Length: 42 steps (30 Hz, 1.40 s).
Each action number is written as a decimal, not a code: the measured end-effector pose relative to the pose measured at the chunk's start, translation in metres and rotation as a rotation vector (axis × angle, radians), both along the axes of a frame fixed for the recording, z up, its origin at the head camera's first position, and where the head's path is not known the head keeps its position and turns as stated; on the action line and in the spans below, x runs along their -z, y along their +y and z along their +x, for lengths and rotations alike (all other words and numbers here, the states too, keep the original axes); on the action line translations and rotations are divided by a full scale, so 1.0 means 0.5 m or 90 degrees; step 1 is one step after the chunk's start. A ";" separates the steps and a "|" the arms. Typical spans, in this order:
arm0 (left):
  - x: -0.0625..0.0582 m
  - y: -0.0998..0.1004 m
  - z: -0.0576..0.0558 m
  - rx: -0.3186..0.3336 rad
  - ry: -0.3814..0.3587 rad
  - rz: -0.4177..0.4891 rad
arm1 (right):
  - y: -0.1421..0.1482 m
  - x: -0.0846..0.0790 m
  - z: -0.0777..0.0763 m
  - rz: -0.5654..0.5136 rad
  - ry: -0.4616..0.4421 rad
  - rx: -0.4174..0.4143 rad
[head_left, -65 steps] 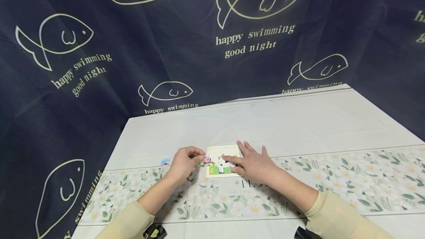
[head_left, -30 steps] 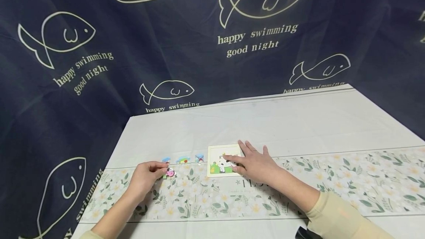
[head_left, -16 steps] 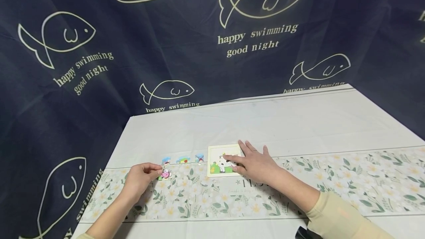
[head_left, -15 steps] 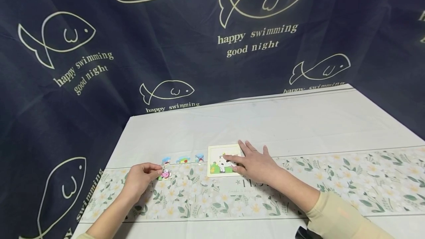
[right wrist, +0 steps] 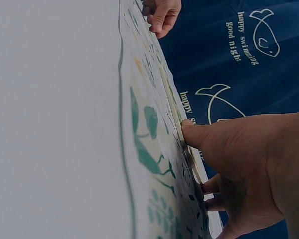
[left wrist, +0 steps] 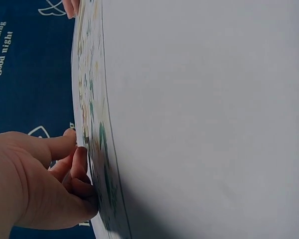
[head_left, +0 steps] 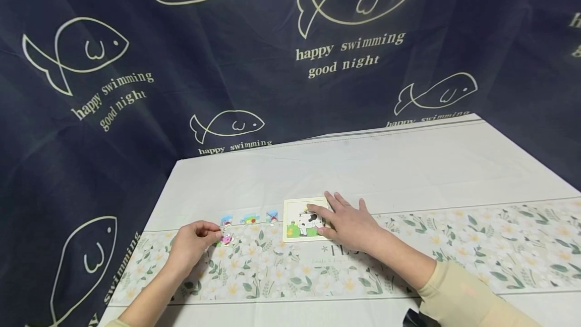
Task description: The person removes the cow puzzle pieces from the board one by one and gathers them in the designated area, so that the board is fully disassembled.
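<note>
My left hand (head_left: 192, 246) pinches the edge of a pink-figured puzzle piece (head_left: 227, 239) between thumb and fingers, low over the flowered cloth. The left wrist view shows the thumb and fingertips (left wrist: 79, 149) meeting close above the cloth; only a pale sliver of the piece appears there. To the right lies a square puzzle board (head_left: 285, 221) with a pale frame, its lower part showing a black-and-white cow (head_left: 305, 223) on green. My right hand (head_left: 351, 222) rests spread over the board's right side and hides part of it. Its thumb (right wrist: 194, 133) is at the board's near edge.
Three loose puzzle pieces lie in a row left of the board: a blue one (head_left: 226, 220), a green and yellow one (head_left: 250, 219) and a windmill piece (head_left: 272, 216). A white table cover with a floral band (head_left: 363, 279) spreads beneath. A dark fish-print curtain (head_left: 272, 79) hangs behind.
My left hand has carried the pink puzzle piece from the board's left edge out to the left, uncovering loose pieces. My right index finger has shifted slightly up the board.
</note>
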State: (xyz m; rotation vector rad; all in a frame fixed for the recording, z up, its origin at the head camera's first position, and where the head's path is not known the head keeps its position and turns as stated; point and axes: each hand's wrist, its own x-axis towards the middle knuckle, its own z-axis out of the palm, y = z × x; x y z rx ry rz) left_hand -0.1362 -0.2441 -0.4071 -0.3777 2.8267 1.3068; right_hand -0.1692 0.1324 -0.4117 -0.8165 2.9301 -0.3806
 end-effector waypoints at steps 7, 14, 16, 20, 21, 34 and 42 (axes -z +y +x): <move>-0.005 0.008 -0.001 -0.006 0.015 -0.020 | -0.001 0.003 -0.003 -0.034 0.001 0.018; -0.011 0.025 -0.007 0.014 0.036 -0.002 | -0.001 0.001 -0.004 -0.025 -0.003 0.015; -0.012 0.031 -0.011 0.026 0.041 0.007 | -0.001 0.001 -0.004 -0.025 -0.003 0.014; -0.013 0.047 -0.022 0.045 0.048 0.016 | -0.002 0.001 -0.004 -0.026 -0.002 0.015; -0.013 0.052 -0.026 0.048 0.050 0.017 | -0.002 0.001 -0.004 -0.025 -0.001 0.015; -0.017 0.150 -0.072 0.097 0.061 0.054 | -0.003 0.002 -0.004 -0.024 0.001 0.015; -0.018 0.219 -0.093 0.171 0.071 0.067 | -0.003 0.000 -0.004 -0.021 0.001 0.017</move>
